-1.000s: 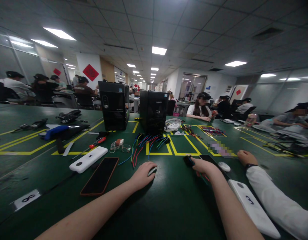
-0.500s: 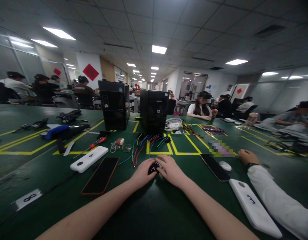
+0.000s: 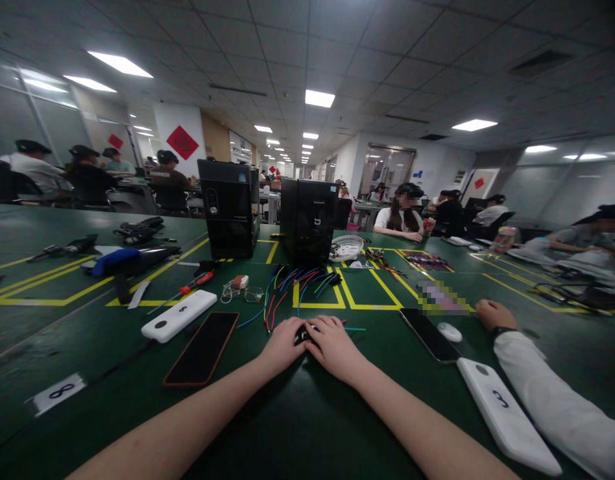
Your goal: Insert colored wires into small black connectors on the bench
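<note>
Change over the last sec: right hand (image 3: 336, 347) has come in from the right, where it was by the black phone (image 3: 430, 335), & now meets left hand (image 3: 283, 343) near ctr. From my end I read that as the work going two-handed at one spot, w/ wires brought over to the piece; prob. fine fingertip stuff. On my feed both hands are closed round the dark piece (image 3: 301, 335), fingers curled in, L on its left side, R on its right. Piece is small, blackish w/ a pale fleck, mostly covered, so I can't tell exact shape or which way up it sits. New since 0.5 s ago: a straight green wire (image 3: 356, 329) & a short red end (image 3: 344, 322) poke out right, past the R knuckles; can't see if they join the piece. It's on or just over the green table (image 3: 297, 420), near side of the loose wires (image 3: 307, 275).
</note>
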Available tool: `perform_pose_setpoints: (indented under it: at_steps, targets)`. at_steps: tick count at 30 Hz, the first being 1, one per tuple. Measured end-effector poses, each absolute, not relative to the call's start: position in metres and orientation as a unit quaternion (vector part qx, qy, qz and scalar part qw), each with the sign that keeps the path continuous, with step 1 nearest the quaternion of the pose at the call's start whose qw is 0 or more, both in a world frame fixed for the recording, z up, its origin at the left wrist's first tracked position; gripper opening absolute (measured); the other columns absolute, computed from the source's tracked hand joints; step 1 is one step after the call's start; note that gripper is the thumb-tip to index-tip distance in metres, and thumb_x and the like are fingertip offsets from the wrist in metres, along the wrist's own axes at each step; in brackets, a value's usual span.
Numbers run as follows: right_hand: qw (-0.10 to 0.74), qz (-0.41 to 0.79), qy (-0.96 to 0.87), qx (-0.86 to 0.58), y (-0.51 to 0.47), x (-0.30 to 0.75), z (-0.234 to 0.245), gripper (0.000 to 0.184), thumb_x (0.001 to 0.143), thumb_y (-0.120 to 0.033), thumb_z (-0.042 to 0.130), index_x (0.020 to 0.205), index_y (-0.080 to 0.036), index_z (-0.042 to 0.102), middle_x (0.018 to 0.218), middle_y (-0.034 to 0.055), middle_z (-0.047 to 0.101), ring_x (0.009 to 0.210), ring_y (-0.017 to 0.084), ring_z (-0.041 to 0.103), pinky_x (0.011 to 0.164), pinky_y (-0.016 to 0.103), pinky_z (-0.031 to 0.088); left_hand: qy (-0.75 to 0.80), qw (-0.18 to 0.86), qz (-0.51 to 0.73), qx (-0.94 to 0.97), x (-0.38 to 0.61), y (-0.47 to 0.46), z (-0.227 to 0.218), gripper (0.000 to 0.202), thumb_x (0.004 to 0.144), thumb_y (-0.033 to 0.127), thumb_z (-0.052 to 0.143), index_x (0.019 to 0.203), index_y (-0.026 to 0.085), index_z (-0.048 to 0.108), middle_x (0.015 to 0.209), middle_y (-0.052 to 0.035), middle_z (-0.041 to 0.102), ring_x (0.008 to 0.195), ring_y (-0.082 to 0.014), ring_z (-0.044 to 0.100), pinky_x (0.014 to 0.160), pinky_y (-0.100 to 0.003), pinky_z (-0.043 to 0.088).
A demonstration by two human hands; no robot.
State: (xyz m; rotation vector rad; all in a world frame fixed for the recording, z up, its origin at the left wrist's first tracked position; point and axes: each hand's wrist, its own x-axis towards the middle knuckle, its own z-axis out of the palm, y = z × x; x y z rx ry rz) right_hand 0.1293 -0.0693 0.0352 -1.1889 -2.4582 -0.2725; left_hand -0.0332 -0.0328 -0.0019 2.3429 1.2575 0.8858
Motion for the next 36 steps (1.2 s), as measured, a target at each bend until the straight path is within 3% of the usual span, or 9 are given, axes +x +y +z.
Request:
perform_pose_setpoints:
  at_steps: [7,13,21,25,29,33,36]
  targets:
    - [0.229,-0.105,-0.876,-0.411,-0.066,0.127,0.033,0.032,0.085,-0.031,0.047,0.113,-0.018,0.054,0.107,0.0095,0.058,0.103,0.021,0.047,0.095,0.041,0.031,0.448,0.166,0.314,0.82,-0.033,-0.032,-0.003,0.027,0.072,0.018,0.059,0.099,0.019,0.056,0.102,-0.0059,0.058,0.098,-0.022,0.053,0.088,-0.035,0.039]
    - [0.288,-0.085,-0.863,-0.405,-0.054,0.135,0.024,0.015,0.082,-0.017,0.049,0.091,-0.019,0.061,0.106,0.007,0.058,0.103,0.02,0.047,0.09,0.038,0.037,0.442,0.161,0.324,0.82,-0.033,-0.033,-0.003,0.026,0.075,0.027,0.06,0.1,0.02,0.057,0.098,-0.0049,0.058,0.093,-0.0218,0.054,0.084,-0.034,0.04]
    - [0.398,-0.049,-0.804,-0.44,-0.056,0.133,0.024,0.016,0.085,-0.015,0.041,0.09,-0.017,0.056,0.1,0.008,0.057,0.097,0.018,0.049,0.087,0.035,0.038,0.452,0.172,0.322,0.814,-0.032,-0.034,0.0,0.029,0.073,0.026,0.062,0.1,0.019,0.057,0.099,-0.0055,0.058,0.094,-0.0223,0.053,0.085,-0.034,0.04]
    - [0.33,-0.009,-0.857,-0.396,-0.065,0.134,0.033,0.017,0.087,-0.02,0.04,0.093,-0.018,0.056,0.092,0.0065,0.058,0.088,0.017,0.051,0.079,0.031,0.04,0.457,0.175,0.324,0.81,-0.034,-0.031,-0.002,0.029,0.074,0.024,0.061,0.102,0.02,0.056,0.101,-0.0057,0.058,0.096,-0.0222,0.053,0.086,-0.035,0.039]
    - [0.291,-0.012,-0.878,-0.379,-0.067,0.134,0.036,0.019,0.084,-0.026,0.047,0.098,-0.02,0.058,0.098,0.0071,0.057,0.093,0.019,0.049,0.083,0.035,0.038,0.459,0.176,0.331,0.805,-0.038,-0.027,-0.005,0.03,0.074,0.024,0.06,0.104,0.019,0.056,0.103,-0.0063,0.058,0.099,-0.022,0.053,0.088,-0.034,0.039]
    - [0.314,-0.045,-0.838,-0.444,-0.056,0.142,0.032,0.023,0.083,-0.018,0.047,0.102,-0.02,0.059,0.099,0.0075,0.056,0.094,0.019,0.048,0.082,0.035,0.037,0.458,0.169,0.333,0.806,-0.04,-0.026,-0.006,0.033,0.074,0.026,0.061,0.106,0.019,0.055,0.103,-0.006,0.058,0.098,-0.022,0.053,0.087,-0.034,0.039]
    - [0.269,-0.06,-0.843,-0.461,-0.048,0.147,0.025,0.018,0.08,-0.015,0.05,0.094,-0.019,0.061,0.093,0.0058,0.057,0.089,0.018,0.049,0.079,0.033,0.037,0.447,0.175,0.323,0.816,-0.039,-0.028,-0.004,0.034,0.072,0.027,0.064,0.105,0.02,0.057,0.103,-0.0051,0.059,0.097,-0.0222,0.053,0.087,-0.034,0.04]
